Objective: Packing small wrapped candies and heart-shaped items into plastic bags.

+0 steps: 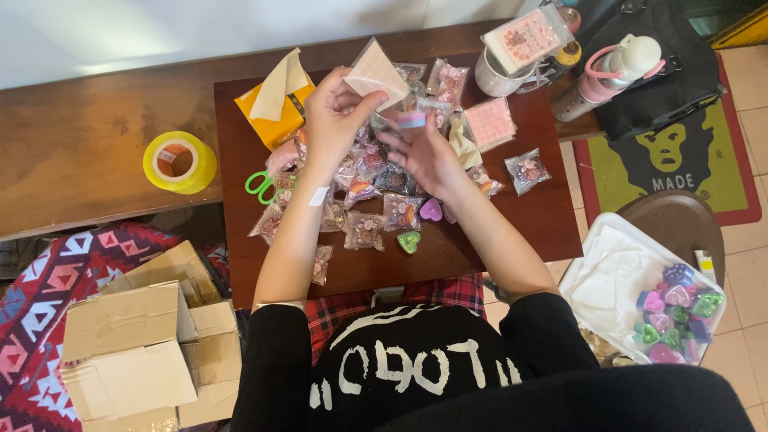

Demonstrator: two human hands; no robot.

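At the upper middle of the frame, the left hand pinches a small clear packet above the bench. The right hand, fingers half curled, holds a little round pink pot over the heap of packets.

Small clear packets of coloured trinkets crowd the frame's centre. Brown cardboard boxes sit lower left. A pink-printed packet stands at top right.
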